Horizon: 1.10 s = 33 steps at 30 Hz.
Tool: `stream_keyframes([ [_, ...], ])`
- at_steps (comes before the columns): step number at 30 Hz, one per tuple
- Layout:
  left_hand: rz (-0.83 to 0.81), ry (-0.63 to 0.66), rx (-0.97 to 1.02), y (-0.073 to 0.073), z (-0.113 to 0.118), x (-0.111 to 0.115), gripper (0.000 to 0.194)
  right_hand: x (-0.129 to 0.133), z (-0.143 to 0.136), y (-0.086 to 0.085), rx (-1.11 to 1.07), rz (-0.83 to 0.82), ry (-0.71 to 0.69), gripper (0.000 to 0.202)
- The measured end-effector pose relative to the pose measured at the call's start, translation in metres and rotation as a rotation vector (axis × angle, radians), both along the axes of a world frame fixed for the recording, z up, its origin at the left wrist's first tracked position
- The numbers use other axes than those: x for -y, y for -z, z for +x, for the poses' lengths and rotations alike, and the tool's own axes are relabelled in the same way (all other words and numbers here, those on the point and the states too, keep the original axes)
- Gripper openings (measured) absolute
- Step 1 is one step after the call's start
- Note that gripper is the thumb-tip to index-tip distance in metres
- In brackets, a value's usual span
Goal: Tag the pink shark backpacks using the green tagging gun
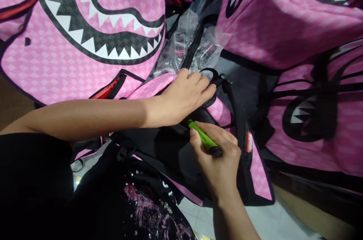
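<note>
A black and pink bag [167, 149] lies in front of me, its dark side up. Across its upper part rests my left hand [188, 94], palm down, with bent fingers around a black strap; what the fingertips grip is partly hidden. My right hand [219, 153] is closed on a bright green tool [204, 137] with a black end. The tool's far tip meets the dark fabric just below my left hand. A black strap with a small red label [249, 142] runs down to the right of my right hand.
Large pink bags with shark-teeth prints stand at the upper left [85, 43], upper right [272, 24] and right [306, 119]. Clear plastic packets [184, 47] lie beyond my left hand. Pale floor tiles [195, 213] show below.
</note>
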<state>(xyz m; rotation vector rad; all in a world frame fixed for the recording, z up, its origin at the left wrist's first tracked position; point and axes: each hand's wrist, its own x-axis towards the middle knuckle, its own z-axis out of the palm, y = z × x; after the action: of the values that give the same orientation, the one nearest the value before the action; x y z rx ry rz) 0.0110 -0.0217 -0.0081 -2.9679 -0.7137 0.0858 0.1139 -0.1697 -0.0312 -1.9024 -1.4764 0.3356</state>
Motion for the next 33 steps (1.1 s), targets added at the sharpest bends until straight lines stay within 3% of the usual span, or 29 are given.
stream_keyframes([
  [17, -0.037, 0.001, -0.059, -0.007, -0.001, 0.000, 0.072, -0.002, -0.001, 0.000, -0.032, 0.000, -0.013, 0.020],
  [22, 0.019, 0.022, -0.053, -0.010, -0.003, 0.001, 0.070, -0.003, -0.002, 0.002, -0.039, 0.064, -0.013, 0.017],
  [30, 0.069, 0.041, -0.057, -0.007, -0.003, -0.001, 0.085, -0.009, -0.010, 0.004, -0.037, 0.062, 0.006, 0.014],
  [33, 0.034, 0.051, -0.127, -0.015, -0.006, -0.002, 0.107, -0.008, -0.011, 0.003, -0.054, 0.041, 0.031, 0.013],
])
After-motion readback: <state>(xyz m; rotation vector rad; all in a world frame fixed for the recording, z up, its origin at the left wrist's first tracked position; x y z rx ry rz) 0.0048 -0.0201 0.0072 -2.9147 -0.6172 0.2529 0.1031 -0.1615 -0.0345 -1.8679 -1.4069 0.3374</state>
